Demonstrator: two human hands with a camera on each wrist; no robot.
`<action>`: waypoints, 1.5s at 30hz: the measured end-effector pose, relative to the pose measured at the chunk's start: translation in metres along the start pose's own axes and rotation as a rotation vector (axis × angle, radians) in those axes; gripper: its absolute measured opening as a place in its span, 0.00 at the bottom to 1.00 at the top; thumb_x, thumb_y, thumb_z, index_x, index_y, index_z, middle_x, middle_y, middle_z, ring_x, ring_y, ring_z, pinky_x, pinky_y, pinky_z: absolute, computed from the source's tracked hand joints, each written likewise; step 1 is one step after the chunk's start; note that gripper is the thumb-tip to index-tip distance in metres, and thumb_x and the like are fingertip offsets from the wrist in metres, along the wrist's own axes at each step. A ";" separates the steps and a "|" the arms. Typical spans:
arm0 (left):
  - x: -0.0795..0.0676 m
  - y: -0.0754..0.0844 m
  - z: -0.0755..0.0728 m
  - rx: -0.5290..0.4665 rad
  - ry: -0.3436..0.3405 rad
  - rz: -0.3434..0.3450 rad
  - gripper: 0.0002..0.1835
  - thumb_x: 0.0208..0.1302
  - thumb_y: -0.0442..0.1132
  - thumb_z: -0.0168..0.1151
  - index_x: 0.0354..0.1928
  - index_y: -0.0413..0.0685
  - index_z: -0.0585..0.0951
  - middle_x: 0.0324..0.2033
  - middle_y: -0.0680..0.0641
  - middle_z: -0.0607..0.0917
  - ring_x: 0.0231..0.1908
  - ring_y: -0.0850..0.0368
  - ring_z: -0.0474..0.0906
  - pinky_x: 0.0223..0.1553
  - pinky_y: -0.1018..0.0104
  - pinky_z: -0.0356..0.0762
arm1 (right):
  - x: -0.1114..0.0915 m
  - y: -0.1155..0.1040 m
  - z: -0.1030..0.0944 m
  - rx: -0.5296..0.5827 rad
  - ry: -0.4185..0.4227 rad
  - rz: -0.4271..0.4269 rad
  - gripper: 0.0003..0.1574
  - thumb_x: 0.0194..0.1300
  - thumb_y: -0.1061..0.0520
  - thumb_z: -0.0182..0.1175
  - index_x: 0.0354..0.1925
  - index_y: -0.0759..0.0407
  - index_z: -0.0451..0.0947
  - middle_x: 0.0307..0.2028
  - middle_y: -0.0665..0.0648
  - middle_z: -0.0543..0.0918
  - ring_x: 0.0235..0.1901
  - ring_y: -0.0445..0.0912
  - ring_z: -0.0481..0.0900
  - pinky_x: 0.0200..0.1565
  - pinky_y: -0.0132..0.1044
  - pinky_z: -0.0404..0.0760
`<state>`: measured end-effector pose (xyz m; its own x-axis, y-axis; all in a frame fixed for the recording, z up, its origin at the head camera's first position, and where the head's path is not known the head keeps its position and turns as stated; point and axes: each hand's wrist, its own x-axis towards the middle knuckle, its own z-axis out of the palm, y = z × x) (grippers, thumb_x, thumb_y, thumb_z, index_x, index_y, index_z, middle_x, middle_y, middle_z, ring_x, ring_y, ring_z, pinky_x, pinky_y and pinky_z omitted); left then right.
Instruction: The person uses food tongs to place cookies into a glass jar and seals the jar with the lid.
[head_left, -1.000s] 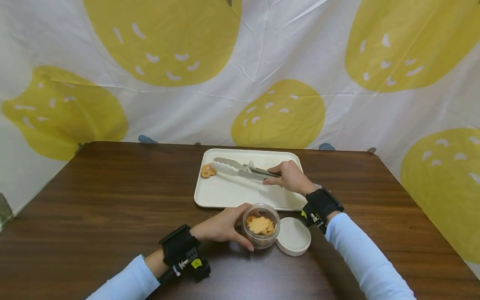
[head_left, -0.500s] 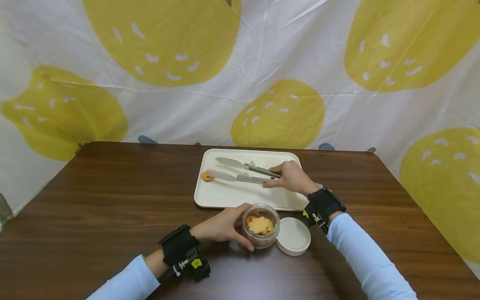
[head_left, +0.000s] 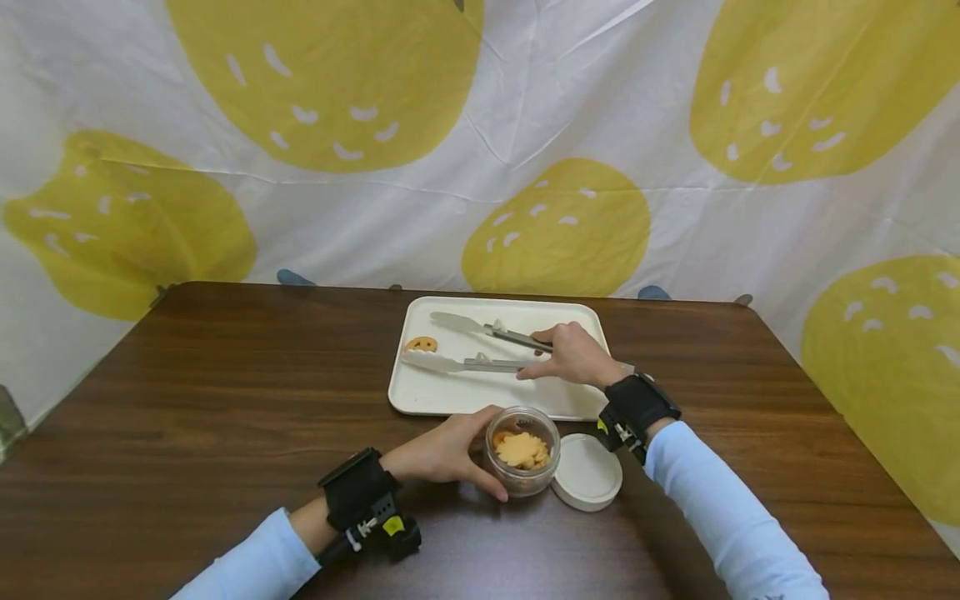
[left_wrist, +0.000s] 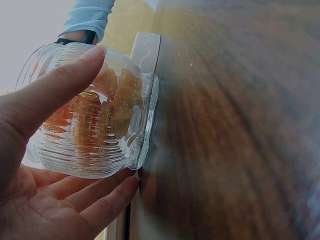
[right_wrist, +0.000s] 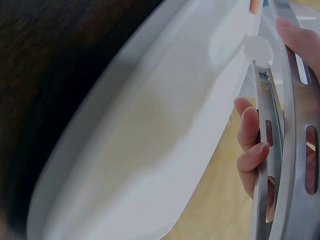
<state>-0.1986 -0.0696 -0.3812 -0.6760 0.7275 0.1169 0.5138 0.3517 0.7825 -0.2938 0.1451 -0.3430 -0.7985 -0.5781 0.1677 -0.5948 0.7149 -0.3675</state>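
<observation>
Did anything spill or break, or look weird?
Nothing stands out. The clear jar sits upright with cookies inside, the white lid lies flat beside it, and a single cookie is by the tongs at the left end of the tray.

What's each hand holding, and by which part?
Right hand: tongs, by their metal arms. Left hand: jar, by its side wall, between thumb and fingers.

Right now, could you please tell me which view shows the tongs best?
The head view: both arms of the tongs appear there, tips included. The right wrist view shows them only partly, close up; I see none of them in the left wrist view.
</observation>
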 end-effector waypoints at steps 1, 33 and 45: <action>0.000 0.000 0.000 -0.004 -0.001 0.003 0.44 0.35 0.46 0.74 0.57 0.43 0.64 0.52 0.42 0.76 0.53 0.54 0.69 0.58 0.53 0.66 | 0.001 -0.001 0.000 0.001 -0.003 -0.002 0.42 0.44 0.42 0.67 0.49 0.71 0.73 0.11 0.60 0.78 0.07 0.38 0.46 0.16 0.31 0.52; 0.001 0.002 -0.001 -0.016 -0.002 0.017 0.43 0.35 0.44 0.74 0.57 0.42 0.65 0.52 0.42 0.76 0.53 0.53 0.69 0.58 0.53 0.65 | 0.001 -0.008 -0.003 0.030 0.067 -0.079 0.30 0.47 0.49 0.67 0.42 0.70 0.78 0.05 0.57 0.71 0.07 0.38 0.48 0.16 0.31 0.51; 0.000 0.000 0.000 -0.022 0.003 0.025 0.43 0.35 0.45 0.74 0.57 0.43 0.65 0.51 0.42 0.76 0.52 0.53 0.69 0.58 0.53 0.66 | -0.012 -0.001 -0.009 0.087 0.056 -0.031 0.31 0.48 0.48 0.66 0.44 0.70 0.77 0.04 0.55 0.68 0.08 0.39 0.45 0.17 0.32 0.51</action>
<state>-0.1984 -0.0699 -0.3817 -0.6647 0.7341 0.1388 0.5190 0.3199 0.7927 -0.2848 0.1552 -0.3363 -0.7850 -0.5752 0.2299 -0.6112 0.6587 -0.4388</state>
